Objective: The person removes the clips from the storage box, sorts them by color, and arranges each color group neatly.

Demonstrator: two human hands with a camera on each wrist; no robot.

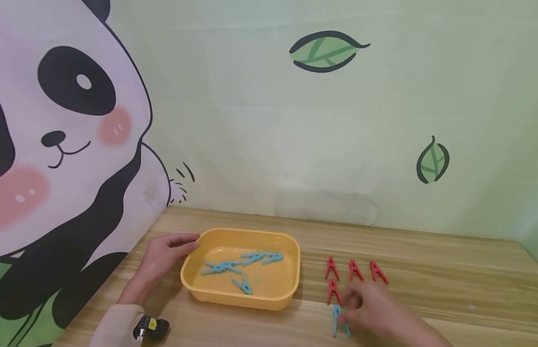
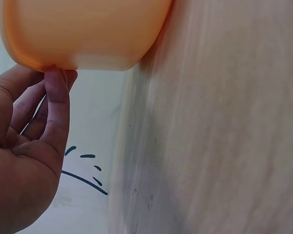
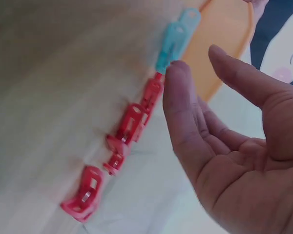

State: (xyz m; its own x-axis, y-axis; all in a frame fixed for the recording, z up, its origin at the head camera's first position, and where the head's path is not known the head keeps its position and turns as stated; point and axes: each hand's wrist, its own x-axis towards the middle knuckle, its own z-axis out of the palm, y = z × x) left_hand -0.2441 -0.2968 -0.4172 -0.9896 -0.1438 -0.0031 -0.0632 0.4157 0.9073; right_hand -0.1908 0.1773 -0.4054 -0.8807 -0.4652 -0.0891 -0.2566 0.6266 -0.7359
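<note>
A yellow plastic basket (image 1: 239, 302) stands on the wooden table with several light-blue clothespins (image 1: 244, 286) lying inside. At its left end, my left hand (image 1: 162, 255) touches the rim, fingertips and thumb at the edge; the left wrist view shows them against the basket's outer wall (image 2: 97, 34). To the right of the basket, my right hand (image 1: 375, 308) is beside a light-blue clothespin (image 1: 336, 319) on the table. Thumb and fingers stand apart with nothing between them in the right wrist view. Just beyond that blue clothespin lies a red clothespin (image 1: 333, 292).
Farther back, more red clothespins (image 1: 355, 270) lie in a row on the table (image 1: 460, 284). Behind the table hangs a pale green backdrop (image 1: 251, 120) with leaf drawings and a large panda at the left. A dark wrist device (image 1: 153, 327) is on the left sleeve.
</note>
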